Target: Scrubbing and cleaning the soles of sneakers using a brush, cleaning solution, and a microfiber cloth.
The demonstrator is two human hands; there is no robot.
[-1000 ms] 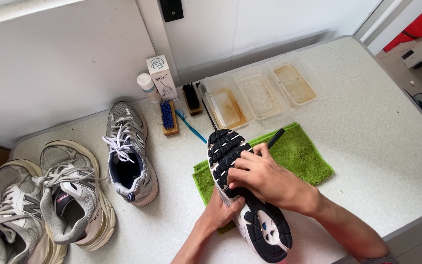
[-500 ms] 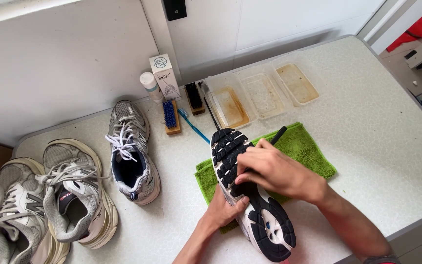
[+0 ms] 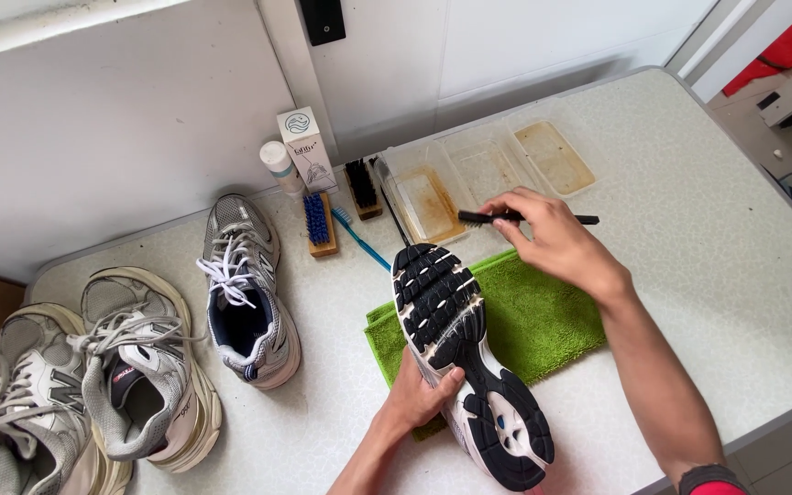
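My left hand [image 3: 421,396] grips a sneaker [image 3: 469,357] by its side, turned sole up, black tread with white gaps showing. The shoe lies over a green cloth [image 3: 543,316] on the speckled table [image 3: 717,247]. My right hand [image 3: 552,234] is lifted above and beyond the shoe's toe, holding a thin black brush [image 3: 483,218] by its handle, bristle end pointing left over a clear tray of brownish water [image 3: 428,197].
Two more clear trays [image 3: 524,156] sit at the back. A white bottle [image 3: 279,167], a small box [image 3: 306,148], two wooden brushes [image 3: 320,223] and a blue toothbrush [image 3: 359,238] lie near the wall. Three grey sneakers [image 3: 240,289] stand at left.
My right hand has lifted the black brush off the sole and moved it up toward the tray of brownish water. The left hand still holds the shoe.
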